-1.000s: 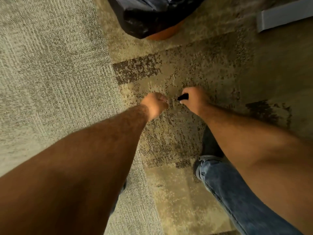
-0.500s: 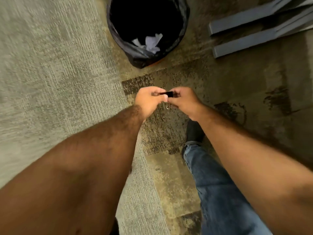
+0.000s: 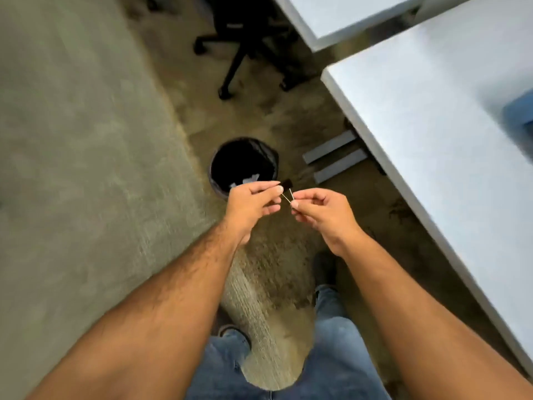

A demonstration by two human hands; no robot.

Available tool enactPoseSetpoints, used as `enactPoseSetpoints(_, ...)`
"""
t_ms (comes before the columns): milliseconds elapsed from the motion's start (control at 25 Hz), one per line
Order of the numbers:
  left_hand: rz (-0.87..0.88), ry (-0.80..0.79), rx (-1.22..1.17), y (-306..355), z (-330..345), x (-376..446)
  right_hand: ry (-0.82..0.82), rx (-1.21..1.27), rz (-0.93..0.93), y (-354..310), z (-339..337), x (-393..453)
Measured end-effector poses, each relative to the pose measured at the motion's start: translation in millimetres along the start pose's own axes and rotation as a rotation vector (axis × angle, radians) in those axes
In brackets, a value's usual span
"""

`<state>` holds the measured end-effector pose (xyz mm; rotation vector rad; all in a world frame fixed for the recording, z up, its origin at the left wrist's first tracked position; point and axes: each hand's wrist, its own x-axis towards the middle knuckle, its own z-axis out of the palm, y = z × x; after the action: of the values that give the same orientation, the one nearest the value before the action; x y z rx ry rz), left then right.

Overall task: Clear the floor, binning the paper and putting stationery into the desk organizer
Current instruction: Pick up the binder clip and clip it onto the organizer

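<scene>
A small black binder clip (image 3: 287, 184) with two wire handles is held between my hands, above the carpet. My left hand (image 3: 251, 202) pinches it near the black body, with thumb and forefinger closed on it. My right hand (image 3: 323, 210) pinches the tips of the wire handles. Just beyond my left hand stands the black-lined waste bin (image 3: 215, 171), with white crumpled paper (image 3: 250, 178) at its bottom. A blue box (image 3: 519, 114), perhaps the organizer, shows blurred at the right edge on the white desk (image 3: 427, 116).
A black office chair base (image 3: 245, 47) stands farther back. A second white desk (image 3: 340, 15) is at the top. Two grey desk feet (image 3: 337, 160) lie on the carpet right of the bin. My jeans and shoes are below.
I have risen from the floor with the clip; the view has pulled back so the bin looks small and the desks appear. My hands now hold the clip apart by body and handles.
</scene>
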<state>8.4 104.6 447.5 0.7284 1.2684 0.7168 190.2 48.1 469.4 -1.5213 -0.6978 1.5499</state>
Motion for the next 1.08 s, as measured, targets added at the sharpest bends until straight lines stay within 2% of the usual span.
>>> enactPoseSetpoints(320,0.094,-0.356,-0.021,119,93,-40,0.405,0.39,-0.197,-98,-30,-79)
enactPoseSetpoints(600,0.055,-0.522,0.205,158,189,-46,0.623,0.549,-0.295,-139,-101,-105)
enactPoseSetpoints(800,0.03,-0.595,0.423,163,280,-32,0.744,0.482,-0.287,-146,-178,-111)
enactPoseSetpoints(960,-0.001,-0.699,0.485,152,351,-26,0.724,0.302,-0.225,-151,-245,-121)
enactPoseSetpoints(1080,0.002,-0.709,0.54,142,383,-22,0.733,0.233,-0.162,-154,-275,-120)
